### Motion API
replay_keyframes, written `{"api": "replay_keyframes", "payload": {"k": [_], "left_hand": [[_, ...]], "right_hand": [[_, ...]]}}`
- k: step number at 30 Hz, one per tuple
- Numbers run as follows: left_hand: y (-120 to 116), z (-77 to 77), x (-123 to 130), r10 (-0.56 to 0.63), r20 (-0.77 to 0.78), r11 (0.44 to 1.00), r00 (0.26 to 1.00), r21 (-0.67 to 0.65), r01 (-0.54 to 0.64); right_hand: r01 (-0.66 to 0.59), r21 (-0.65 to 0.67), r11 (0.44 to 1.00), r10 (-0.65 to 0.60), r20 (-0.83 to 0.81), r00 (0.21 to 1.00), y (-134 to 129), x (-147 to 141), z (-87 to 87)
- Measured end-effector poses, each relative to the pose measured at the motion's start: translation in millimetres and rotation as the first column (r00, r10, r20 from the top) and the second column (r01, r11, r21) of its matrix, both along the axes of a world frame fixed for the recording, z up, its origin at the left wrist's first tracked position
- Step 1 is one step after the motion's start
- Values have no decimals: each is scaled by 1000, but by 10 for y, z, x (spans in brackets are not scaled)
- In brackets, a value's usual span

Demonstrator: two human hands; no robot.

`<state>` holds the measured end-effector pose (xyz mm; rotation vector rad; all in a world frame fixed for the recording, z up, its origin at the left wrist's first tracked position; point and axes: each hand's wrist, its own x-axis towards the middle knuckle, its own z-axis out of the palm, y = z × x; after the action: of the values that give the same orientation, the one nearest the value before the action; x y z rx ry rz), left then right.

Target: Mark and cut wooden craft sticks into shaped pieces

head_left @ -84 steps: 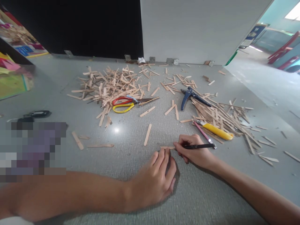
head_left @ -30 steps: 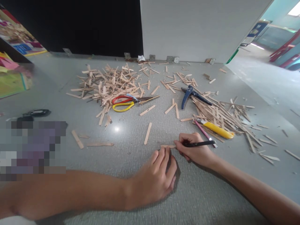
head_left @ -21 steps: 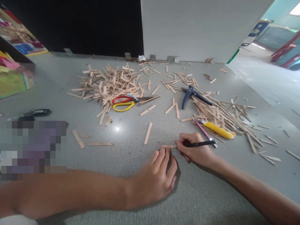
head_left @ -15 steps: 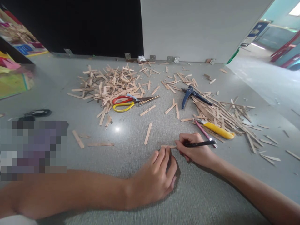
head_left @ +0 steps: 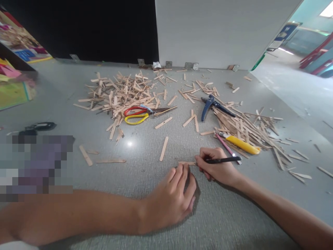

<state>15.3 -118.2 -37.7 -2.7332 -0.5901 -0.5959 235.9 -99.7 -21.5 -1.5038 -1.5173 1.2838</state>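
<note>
A popsicle stick lies flat on the grey tabletop, partly covered by my fingers. The fingertips of my left hand press on its left part and hold it down, fingers bent and close together. At the stick's right end, my right hand pinches a black pen; its tip is hidden behind the fingers. Another popsicle stick lies just beyond my left hand. Past my right hand are a pink pencil-like stick and a yellow utility knife.
Red-and-yellow-handled scissors rest at a heap of cut sticks. Blue-handled pliers lie on more sticks at right. A dark panel and a white panel stand at the back. A blurred patch covers the left edge.
Both hands stay almost where they were, on the stick and the pen. The view has shifted very slightly; nothing was picked up or let go.
</note>
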Motion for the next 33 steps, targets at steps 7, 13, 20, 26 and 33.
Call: {"api": "replay_keyframes", "payload": {"k": [7,13,20,26,33], "left_hand": [[5,-1,-5,-15,-4,1000,1000,-10,15],[4,-6,-3,-18,-8,1000,1000,-15,18],[-7,-20,-13,-25,-32,999,999,-30,24],[-12,-23,-16,-18,-28,999,999,-40,17],[-7,-35,-8,-11,-19,999,1000,-32,11]], "right_hand": [[2,-7,1000,-2,-2,1000,-2,8,7],[0,-2,1000,0,1,1000,0,8,15],[-18,8,1000,18,5,1000,5,6,30],[-32,24,999,32,2,999,2,12,15],[-33,46,998,31,35,999,1,3,15]]}}
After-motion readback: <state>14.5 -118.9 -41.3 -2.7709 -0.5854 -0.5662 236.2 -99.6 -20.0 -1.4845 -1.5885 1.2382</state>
